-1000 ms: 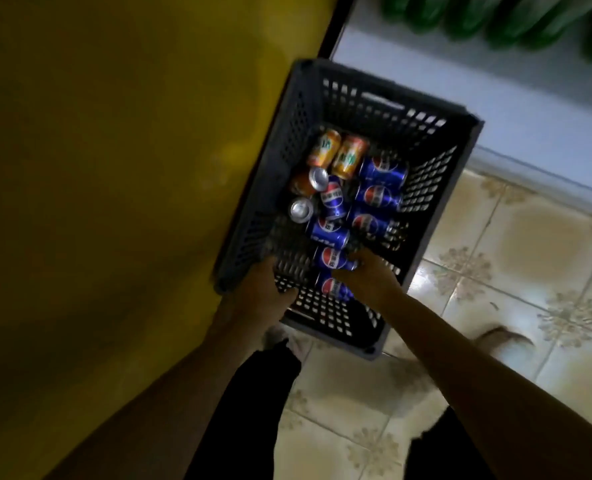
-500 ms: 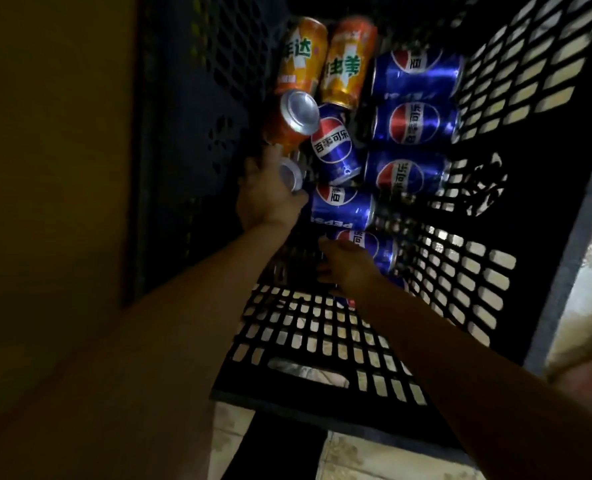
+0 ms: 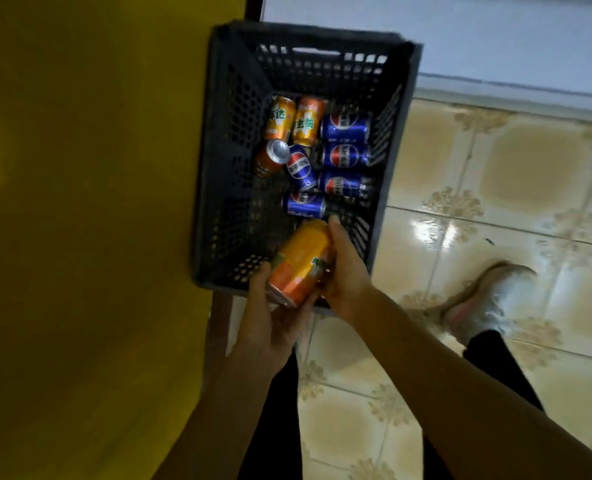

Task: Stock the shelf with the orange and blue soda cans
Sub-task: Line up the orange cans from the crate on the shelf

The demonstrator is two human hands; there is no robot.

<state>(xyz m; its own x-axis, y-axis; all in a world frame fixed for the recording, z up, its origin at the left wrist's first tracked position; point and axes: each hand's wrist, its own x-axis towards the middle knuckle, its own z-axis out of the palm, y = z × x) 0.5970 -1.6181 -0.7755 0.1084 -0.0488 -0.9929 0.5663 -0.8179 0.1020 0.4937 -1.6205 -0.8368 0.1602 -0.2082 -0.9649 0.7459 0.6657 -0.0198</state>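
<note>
Pick-up step: the left hand has its grip curled round an orange can above the near rim of the crate. The right hand touches the can's right side, but I cannot tell its grip. The next move is probably to carry the can to the shelf.

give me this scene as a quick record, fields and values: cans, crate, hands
held can: orange, tilted over the crate's near edge
left hand: grips the held can's lower end
right hand: thumb against the held can; grip hidden
crate: dark, slotted, on tiled floor
visible inside: three orange cans, five blue cans, lying or tilted
left of crate: yellow panel
</note>
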